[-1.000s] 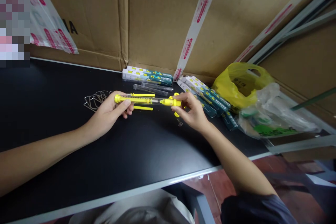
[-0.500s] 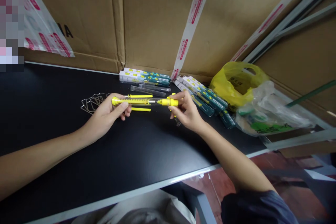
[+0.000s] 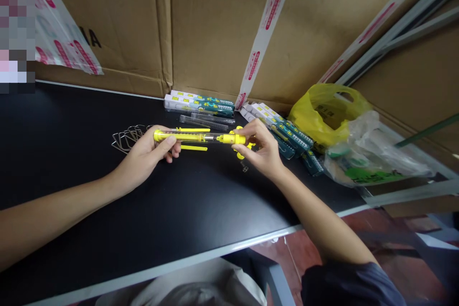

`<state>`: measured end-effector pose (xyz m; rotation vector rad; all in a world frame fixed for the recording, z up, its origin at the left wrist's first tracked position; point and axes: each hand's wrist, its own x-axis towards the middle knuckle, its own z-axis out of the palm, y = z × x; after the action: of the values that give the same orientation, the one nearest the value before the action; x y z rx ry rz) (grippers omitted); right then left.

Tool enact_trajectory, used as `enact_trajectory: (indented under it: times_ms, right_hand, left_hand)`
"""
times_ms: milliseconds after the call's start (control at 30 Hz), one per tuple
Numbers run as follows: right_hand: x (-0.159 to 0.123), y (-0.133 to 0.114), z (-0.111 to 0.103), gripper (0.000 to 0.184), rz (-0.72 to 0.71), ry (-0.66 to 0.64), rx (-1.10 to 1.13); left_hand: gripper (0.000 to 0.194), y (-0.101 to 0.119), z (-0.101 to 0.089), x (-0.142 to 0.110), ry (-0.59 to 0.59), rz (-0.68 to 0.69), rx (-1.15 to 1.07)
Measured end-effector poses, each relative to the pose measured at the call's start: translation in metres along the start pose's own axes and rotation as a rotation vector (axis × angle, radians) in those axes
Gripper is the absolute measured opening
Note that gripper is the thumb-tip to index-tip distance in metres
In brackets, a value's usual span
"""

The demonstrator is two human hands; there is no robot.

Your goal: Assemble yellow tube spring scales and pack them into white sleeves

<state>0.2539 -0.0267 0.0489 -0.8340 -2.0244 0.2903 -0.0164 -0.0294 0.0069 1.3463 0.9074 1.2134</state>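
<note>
A slim spring scale (image 3: 190, 136) with a clear tube and yellow inner parts lies level between my hands. My left hand (image 3: 150, 146) is closed round its left end, thumb along the tube. With thumb and fingertips, my right hand (image 3: 261, 146) pinches the yellow end piece (image 3: 229, 138) at the right. Beneath the tube, two yellow strips (image 3: 195, 148) lie on the table. Small yellow parts (image 3: 239, 155) and a little coil spring (image 3: 244, 167) show under my right fingers. Bent wire hooks (image 3: 125, 138) are heaped beyond my left hand.
Clear tubes (image 3: 204, 121) lie behind the scale on the black table (image 3: 161, 220). Printed narrow boxes (image 3: 201, 103) stand at the back, and more boxes (image 3: 283, 129) are piled to the right. A yellow plastic bag (image 3: 308, 110) and a clear bag (image 3: 373, 153) sit at the far right.
Both hands keep their hold on the spring scale, with hardly any movement. My right hand's fingers have shifted slightly on the end piece, and more small yellow parts show beneath them.
</note>
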Motion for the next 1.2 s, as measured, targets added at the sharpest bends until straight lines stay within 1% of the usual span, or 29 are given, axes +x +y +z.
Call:
enact_trajectory:
  times_ms: [200, 500, 667, 800, 1033, 1200]
  right_hand:
    - [-0.0002, 0.0005, 0.0009, 0.024, -0.029, -0.002, 0.032]
    - [-0.0039, -0.0014, 0.0028, 0.027, 0.087, -0.043, -0.003]
    - [-0.0056, -0.0005, 0.0038, 0.026, 0.097, -0.077, 0.023]
    - [-0.0057, -0.0007, 0.0046, 0.028, 0.112, -0.075, 0.016]
    - [-0.0055, -0.0008, 0.0049, 0.026, 0.065, -0.046, -0.006]
    - [-0.0049, -0.0015, 0.0041, 0.023, 0.04, -0.049, 0.008]
  left_hand:
    - [0.04, 0.001, 0.0009, -0.0001, 0.022, 0.005, 0.006]
    - [0.041, 0.0035, 0.0018, 0.0001, 0.032, 0.011, 0.032]
    - [0.039, 0.0035, 0.0012, -0.0002, 0.036, 0.0, 0.024]
    - [0.036, 0.0034, 0.0016, -0.0006, 0.035, -0.006, 0.012]
    - [0.032, 0.0028, 0.0012, -0.0004, 0.03, -0.003, 0.003]
    - [0.035, 0.0006, 0.0004, -0.0001, 0.028, 0.003, 0.002]
